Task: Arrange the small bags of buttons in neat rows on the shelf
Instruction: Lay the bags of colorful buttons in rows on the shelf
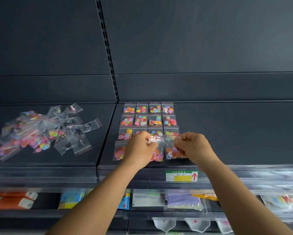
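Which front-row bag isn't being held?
The leftmost front-row bag lies flat, untouched; the left hand and right hand pinch the other two.

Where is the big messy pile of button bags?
In the head view, the messy pile lies on the left shelf section, left of the neat rows of bags and both hands.

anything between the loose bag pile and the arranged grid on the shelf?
No bags. In the head view, only bare dark shelf and the seam where two shelf panels meet separate the loose pile from the arranged grid.
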The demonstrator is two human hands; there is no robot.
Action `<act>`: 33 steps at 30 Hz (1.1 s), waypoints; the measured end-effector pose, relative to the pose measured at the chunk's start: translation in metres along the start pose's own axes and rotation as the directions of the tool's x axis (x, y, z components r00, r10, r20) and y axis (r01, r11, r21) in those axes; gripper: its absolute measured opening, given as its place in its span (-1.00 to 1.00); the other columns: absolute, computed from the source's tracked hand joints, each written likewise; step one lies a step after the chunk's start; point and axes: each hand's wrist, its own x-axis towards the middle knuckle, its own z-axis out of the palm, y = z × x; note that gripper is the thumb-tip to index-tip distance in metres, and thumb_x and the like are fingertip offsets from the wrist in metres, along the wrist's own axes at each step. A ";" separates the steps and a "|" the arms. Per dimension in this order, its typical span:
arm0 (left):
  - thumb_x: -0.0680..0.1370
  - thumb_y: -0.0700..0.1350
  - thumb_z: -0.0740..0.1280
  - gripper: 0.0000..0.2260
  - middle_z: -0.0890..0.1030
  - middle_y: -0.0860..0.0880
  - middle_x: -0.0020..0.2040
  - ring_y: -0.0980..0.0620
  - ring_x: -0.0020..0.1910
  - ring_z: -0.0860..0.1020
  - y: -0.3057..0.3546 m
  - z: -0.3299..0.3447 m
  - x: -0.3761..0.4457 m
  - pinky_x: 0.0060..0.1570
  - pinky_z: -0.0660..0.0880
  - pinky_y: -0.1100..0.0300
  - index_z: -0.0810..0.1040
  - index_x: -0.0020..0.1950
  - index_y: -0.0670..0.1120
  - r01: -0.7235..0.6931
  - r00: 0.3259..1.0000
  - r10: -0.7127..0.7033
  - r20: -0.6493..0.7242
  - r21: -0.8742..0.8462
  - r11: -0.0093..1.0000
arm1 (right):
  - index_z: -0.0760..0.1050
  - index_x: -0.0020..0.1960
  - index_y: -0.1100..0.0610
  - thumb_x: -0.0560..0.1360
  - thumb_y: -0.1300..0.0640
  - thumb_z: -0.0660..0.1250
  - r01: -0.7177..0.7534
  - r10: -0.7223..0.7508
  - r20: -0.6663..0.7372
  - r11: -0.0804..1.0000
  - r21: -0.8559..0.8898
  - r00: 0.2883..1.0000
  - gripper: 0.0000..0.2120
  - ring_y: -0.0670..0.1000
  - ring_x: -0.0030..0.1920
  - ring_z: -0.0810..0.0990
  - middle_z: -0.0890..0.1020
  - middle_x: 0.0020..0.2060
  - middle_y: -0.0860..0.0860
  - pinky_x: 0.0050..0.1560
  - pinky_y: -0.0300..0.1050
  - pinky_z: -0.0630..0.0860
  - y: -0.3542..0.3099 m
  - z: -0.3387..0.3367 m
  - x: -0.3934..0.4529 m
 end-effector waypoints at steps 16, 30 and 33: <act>0.57 -0.08 0.27 -0.79 0.59 0.01 0.12 0.02 0.13 0.40 -0.017 0.010 -0.021 0.14 0.32 0.19 0.62 0.13 -0.09 -0.417 0.902 0.429 0.046 0.350 0.839 | 0.60 -0.07 0.01 0.47 0.15 0.31 0.444 -0.418 0.207 0.620 -0.646 0.885 -0.88 0.05 -0.04 0.48 0.52 -0.08 -0.04 -0.11 -0.13 0.47 0.015 0.012 -0.011; 0.58 -0.07 0.26 -0.76 0.58 -0.02 0.15 -0.01 0.16 0.45 -0.015 0.010 -0.020 0.10 0.43 0.10 0.60 0.17 -0.12 -0.395 0.918 0.381 0.114 0.364 0.843 | 0.62 -0.12 0.09 0.51 0.11 0.29 0.404 -0.406 0.181 0.576 -0.711 0.896 -0.86 0.06 -0.07 0.47 0.58 -0.11 0.02 -0.17 -0.18 0.42 0.012 0.015 -0.013; 0.58 -0.05 0.25 -0.74 0.57 -0.01 0.17 0.00 0.17 0.44 -0.014 0.007 -0.022 0.10 0.44 0.11 0.58 0.20 -0.11 -0.387 0.921 0.377 0.103 0.372 0.844 | 0.58 -0.16 0.10 0.51 0.10 0.27 0.390 -0.390 0.186 0.553 -0.736 0.902 -0.85 0.06 -0.03 0.47 0.54 -0.10 0.01 -0.18 -0.19 0.38 0.010 0.015 -0.013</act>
